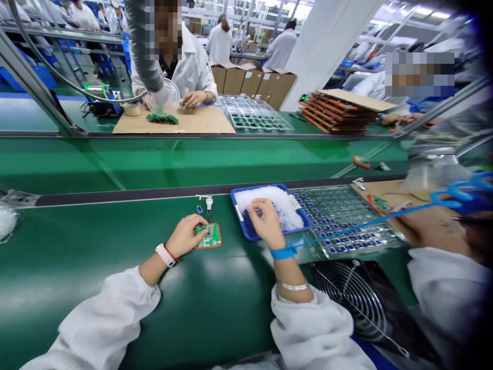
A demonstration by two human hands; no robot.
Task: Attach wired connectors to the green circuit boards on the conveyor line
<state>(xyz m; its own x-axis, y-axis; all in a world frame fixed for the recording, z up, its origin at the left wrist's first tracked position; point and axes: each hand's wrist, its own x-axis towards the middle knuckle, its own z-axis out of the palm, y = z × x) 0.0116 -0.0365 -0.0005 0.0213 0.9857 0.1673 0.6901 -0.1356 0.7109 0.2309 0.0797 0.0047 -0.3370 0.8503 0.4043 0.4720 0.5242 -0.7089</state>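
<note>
Across the green counter (77, 267), near its far edge, the blue tray (252, 236) of white granules (287, 203) has the right hand (267, 225) over it, fingers curled narrow, contents impossible to tell. To its left, the left hand (184, 235) touches 1 circuit board (214, 237), grip unclear; this looks like a steady-and-reach step, and picking anything up calls for 1 light pinch.
</note>
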